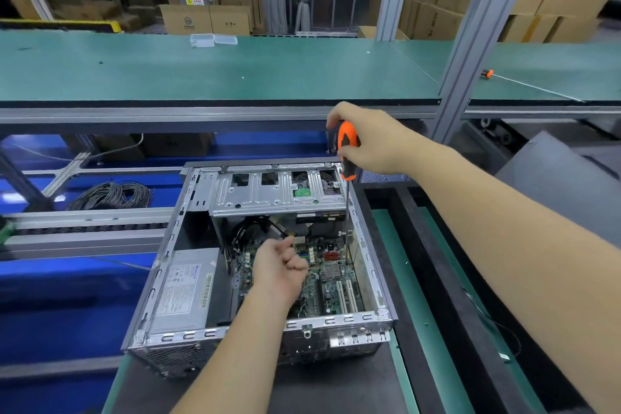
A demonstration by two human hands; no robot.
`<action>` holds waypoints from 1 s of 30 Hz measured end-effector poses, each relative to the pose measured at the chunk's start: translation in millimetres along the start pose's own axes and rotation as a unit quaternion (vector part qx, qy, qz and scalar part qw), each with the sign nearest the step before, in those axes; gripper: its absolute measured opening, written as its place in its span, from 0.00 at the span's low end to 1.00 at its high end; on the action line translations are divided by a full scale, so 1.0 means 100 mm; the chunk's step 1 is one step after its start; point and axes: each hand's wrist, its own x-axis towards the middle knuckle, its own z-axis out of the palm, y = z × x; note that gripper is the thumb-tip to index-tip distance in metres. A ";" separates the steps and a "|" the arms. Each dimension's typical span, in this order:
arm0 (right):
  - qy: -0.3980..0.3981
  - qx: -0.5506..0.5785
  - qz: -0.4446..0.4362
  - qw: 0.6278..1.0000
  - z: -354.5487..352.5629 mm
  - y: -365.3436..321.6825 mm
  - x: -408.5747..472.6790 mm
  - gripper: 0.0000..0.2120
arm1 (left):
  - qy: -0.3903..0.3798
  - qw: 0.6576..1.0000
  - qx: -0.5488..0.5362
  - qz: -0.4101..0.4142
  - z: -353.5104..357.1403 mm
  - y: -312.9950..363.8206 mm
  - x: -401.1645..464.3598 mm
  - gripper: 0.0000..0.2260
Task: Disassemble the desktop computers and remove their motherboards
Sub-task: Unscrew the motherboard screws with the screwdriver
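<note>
My right hand [366,141] holds the screwdriver [346,151] upright, tip on the motherboard [332,282] at frame centre. My left hand [280,265], curled empty, hovers inside the case [168,245].

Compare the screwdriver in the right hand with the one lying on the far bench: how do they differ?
The held screwdriver stands near upright, its shaft reaching down into the open computer case; the spare screwdriver lies flat on the green bench.
The held one is gripped at its handle by the right hand; the spare one is untouched.
The held one's tip is lost against the motherboard; the spare's full shaft shows.
Both have orange-and-black handles and long thin shafts.
</note>
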 end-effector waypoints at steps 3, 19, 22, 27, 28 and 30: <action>0.090 0.074 0.006 0.993 0.12 0.06 -0.04 0.16 | 0.033 0.999 -0.008 -0.013 -0.14 -0.03 0.04 0.11; 0.278 0.150 0.027 0.949 0.45 0.07 -0.13 0.17 | 0.026 0.999 -0.002 -0.037 -0.14 -0.04 0.09 0.11; 0.245 0.200 0.027 0.948 0.47 0.04 -0.11 0.17 | 0.028 0.999 0.004 -0.040 -0.14 -0.05 0.10 0.09; 0.291 0.166 0.026 0.942 0.50 0.03 -0.10 0.18 | 0.034 0.999 0.007 -0.041 -0.14 -0.05 0.12 0.09; 0.267 0.191 0.016 0.945 0.51 0.04 -0.10 0.19 | 0.034 0.998 0.007 -0.042 -0.14 -0.05 0.12 0.09; 0.256 0.219 0.023 0.941 0.53 0.04 -0.10 0.20 | 0.033 0.998 0.005 -0.045 -0.14 -0.05 0.12 0.09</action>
